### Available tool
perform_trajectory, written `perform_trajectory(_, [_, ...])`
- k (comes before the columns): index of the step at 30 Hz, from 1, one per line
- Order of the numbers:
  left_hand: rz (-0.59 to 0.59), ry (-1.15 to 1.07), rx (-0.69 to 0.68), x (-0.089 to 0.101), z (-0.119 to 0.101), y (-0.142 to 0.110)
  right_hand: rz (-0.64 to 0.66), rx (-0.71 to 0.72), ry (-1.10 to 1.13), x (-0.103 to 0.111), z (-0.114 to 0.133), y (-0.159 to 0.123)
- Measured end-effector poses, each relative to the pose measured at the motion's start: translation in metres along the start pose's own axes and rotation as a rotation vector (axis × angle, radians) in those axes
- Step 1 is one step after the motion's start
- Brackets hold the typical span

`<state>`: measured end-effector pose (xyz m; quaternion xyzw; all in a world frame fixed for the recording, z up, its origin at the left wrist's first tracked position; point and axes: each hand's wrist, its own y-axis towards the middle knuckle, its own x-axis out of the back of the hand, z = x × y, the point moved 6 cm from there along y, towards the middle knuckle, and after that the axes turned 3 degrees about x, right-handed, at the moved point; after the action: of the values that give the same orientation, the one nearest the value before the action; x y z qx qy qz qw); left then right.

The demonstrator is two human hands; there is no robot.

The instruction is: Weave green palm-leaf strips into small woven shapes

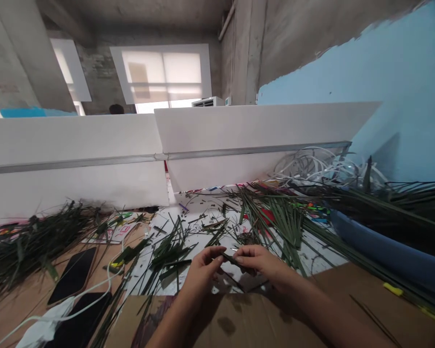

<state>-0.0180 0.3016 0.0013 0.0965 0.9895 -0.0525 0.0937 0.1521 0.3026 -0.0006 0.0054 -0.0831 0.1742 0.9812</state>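
Both hands meet over the near edge of the work surface, fingertips pinched. My left hand (pixel 207 265) grips one end of a narrow green leaf strip (pixel 229 259). At the other end of the strip, my right hand (pixel 255 260) pinches it between thumb and finger. A thin dark piece hangs below, between the hands; what it belongs to is unclear. Cut green leaf strips (pixel 172 249) lie just left of my left hand. Beyond my right hand spreads a fan of long green leaves (pixel 286 220).
Cardboard (pixel 253 319) covers the near edge. A phone (pixel 73 275), a white cable (pixel 108 275) and a heap of dark leaves (pixel 39 234) lie left. A blue tub (pixel 384 246) of leaves stands right, near coiled white strips (pixel 311 164). White panels (pixel 257 128) close off the back.
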Motion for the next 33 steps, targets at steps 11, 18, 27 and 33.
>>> perform_trajectory(11, [-0.084, -0.056, 0.034, 0.001, 0.008, -0.006, -0.07, 0.11, 0.001, 0.0, 0.007, -0.003])
perform_trajectory(18, [-0.045, -0.065, 0.03, -0.002, 0.006, -0.006, -0.109, 0.093, 0.013, 0.004, 0.01, -0.003])
perform_trajectory(27, [-0.097, -0.044, 0.021, 0.001, 0.008, -0.008, -0.181, 0.107, -0.081, 0.013, 0.015, 0.005])
perform_trajectory(33, [-0.138, -0.041, -0.002, 0.005, 0.009, -0.007, -0.285, 0.144, -0.233, 0.055, 0.047, 0.052])
